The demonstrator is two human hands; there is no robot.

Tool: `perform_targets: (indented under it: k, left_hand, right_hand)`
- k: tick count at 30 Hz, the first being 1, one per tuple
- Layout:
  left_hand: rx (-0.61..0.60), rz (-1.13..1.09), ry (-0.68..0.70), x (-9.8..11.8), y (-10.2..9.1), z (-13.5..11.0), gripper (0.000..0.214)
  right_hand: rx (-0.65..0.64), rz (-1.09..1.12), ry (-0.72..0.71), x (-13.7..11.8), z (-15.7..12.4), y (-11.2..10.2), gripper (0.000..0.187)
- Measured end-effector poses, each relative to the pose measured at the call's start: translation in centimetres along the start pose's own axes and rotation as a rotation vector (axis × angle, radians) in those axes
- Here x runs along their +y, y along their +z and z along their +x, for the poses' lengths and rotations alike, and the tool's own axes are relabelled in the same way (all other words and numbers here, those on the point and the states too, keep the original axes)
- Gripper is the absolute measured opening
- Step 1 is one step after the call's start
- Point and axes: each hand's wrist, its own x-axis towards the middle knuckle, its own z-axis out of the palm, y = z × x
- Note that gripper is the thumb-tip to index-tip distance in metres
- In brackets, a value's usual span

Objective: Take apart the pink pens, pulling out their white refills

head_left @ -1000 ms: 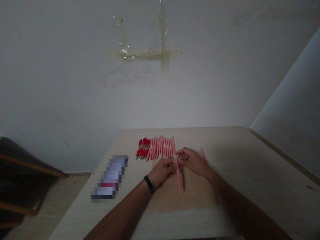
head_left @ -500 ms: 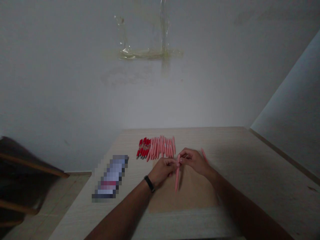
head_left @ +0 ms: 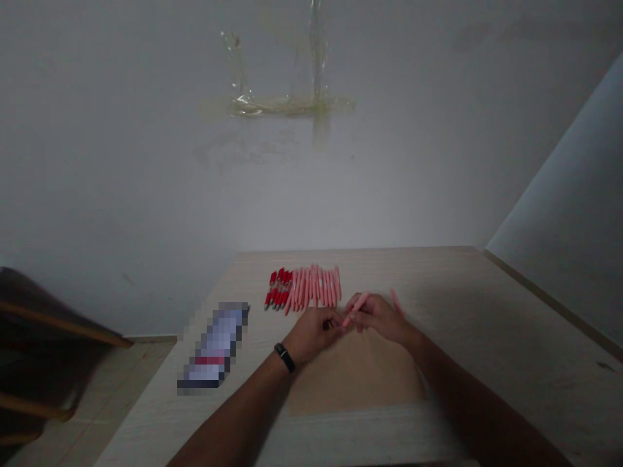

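Note:
A slim pink pen (head_left: 361,302) slants up to the right between my hands, over a brown sheet (head_left: 360,383). My right hand (head_left: 384,316) is closed around it with thumb and fingers. At the pen's lower end, my left hand (head_left: 314,332) pinches with its fingertips, and part of that end is hidden by them. A black band (head_left: 285,358) circles my left wrist. Just beyond my hands lies a row of pink pens (head_left: 314,285), with several red pens (head_left: 277,297) at its left end. Another pink pen (head_left: 396,302) rests alone behind my right hand.
The pale wooden table (head_left: 487,363) meets a grey wall (head_left: 413,162) at its far edge. On the left lies a blurred-out, phone-like flat object (head_left: 214,347). A dark chair-like piece with wooden bars (head_left: 43,402) stands beyond the table's left side.
The pen in my hands has turned from pointing down toward me to slanting up to the right. Both hands stay close together over the sheet.

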Motion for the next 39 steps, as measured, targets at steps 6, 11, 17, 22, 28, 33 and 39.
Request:
perform_targets:
  k: [6, 11, 17, 22, 28, 33, 39]
  left_hand:
    - [0.002, 0.236, -0.005, 0.0, -1.9, -0.2, 0.020]
    - [-0.056, 0.391, -0.034, -1.1, -2.3, -0.3, 0.018]
    - [-0.100, 0.453, -0.036, -1.5, -2.0, -0.4, 0.029]
    - [-0.108, 0.455, -0.052, -1.4, -2.1, -0.4, 0.029]
    - [-0.104, 0.455, -0.063, -1.4, -2.0, -0.4, 0.030]
    - [-0.092, 0.440, -0.060, -1.7, -2.0, -0.4, 0.030]
    - [-0.095, 0.430, -0.062, -1.6, -2.0, -0.4, 0.030]
  right_hand:
    - [0.060, -0.141, -0.050, 0.6, -0.3, -0.5, 0.027]
    - [-0.021, -0.198, -0.014, 0.8, -0.7, 0.2, 0.017]
    - [-0.014, -0.357, -0.040, 0.2, -0.7, 0.4, 0.014]
    - [0.004, -0.384, -0.059, -0.3, -0.7, 0.1, 0.014]
    - [-0.076, -0.403, -0.055, -0.6, -0.8, 0.4, 0.015]
    - [-0.015, -0.412, -0.057, -0.7, -0.8, 0.0, 0.013]
    - [-0.090, -0.432, -0.069, -1.0, -0.9, 0.0, 0.010]
